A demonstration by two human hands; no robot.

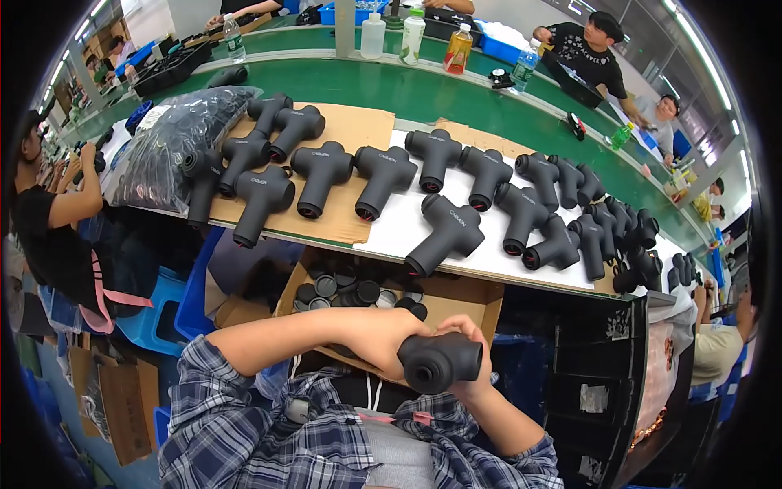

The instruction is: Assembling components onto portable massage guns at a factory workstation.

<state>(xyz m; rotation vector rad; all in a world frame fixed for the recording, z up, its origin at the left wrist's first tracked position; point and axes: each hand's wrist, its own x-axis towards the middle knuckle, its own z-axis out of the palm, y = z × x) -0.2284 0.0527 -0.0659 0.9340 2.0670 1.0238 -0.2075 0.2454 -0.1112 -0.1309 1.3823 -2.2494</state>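
Clasping black T-shaped housing [452,357] from opposite sides with left grip [387,338] and right grip [485,364], near open carton [468,306], presumably for steadiness. Facing similar housings [448,231] spread across surface [397,236], apparently for easy reach.

A matt black, thick-barrelled device [456,357] was held between the left hand [383,341] and the right hand [482,381], in front of the wearer's body. Its stepped round nose [427,376] was turned toward the wearer, a dark central opening being exposed, while its far side was partly covered by fingers.
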